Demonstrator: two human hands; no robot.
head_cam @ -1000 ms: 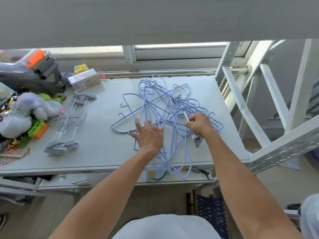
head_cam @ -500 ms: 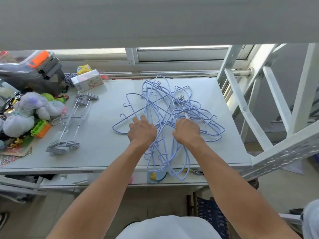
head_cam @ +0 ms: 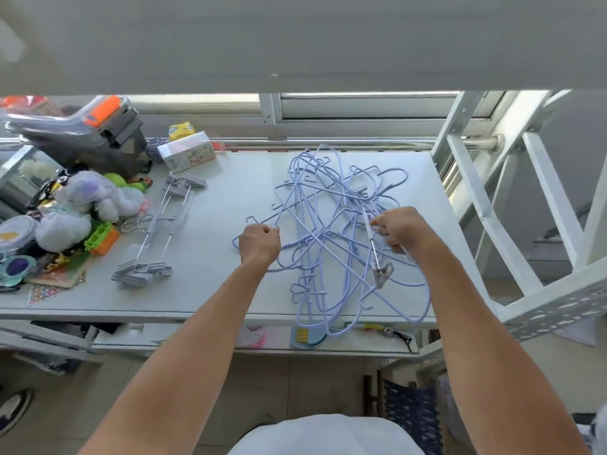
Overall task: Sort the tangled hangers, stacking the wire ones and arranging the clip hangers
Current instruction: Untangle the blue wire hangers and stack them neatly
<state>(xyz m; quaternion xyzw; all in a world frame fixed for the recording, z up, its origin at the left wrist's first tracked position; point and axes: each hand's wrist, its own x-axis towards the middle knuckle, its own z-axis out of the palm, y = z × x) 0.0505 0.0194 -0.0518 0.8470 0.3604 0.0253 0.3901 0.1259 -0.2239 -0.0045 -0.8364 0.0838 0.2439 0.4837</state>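
Note:
A tangled heap of pale blue wire hangers [head_cam: 328, 224] covers the right half of the white table [head_cam: 216, 290]; some hang over its front edge. My left hand [head_cam: 259, 243] is closed on a blue wire at the heap's left side. My right hand [head_cam: 399, 226] grips a clip hanger [head_cam: 374, 247] caught in the tangle, with one grey clip [head_cam: 382, 274] showing just below the hand. Several clip hangers [head_cam: 157, 231] lie side by side on the table's left part, apart from the heap.
Plush toys [head_cam: 82, 208], plastic toys and a grey case [head_cam: 85, 136] crowd the left end. A small box [head_cam: 189, 156] stands at the back. A white metal frame [head_cam: 492, 208] rises along the table's right side. A lower shelf holds small items.
Both hands have spread apart. My left hand moved left and closed on a wire. My right hand shifted right, and the clip hanger's rod and grey clip show again below it.

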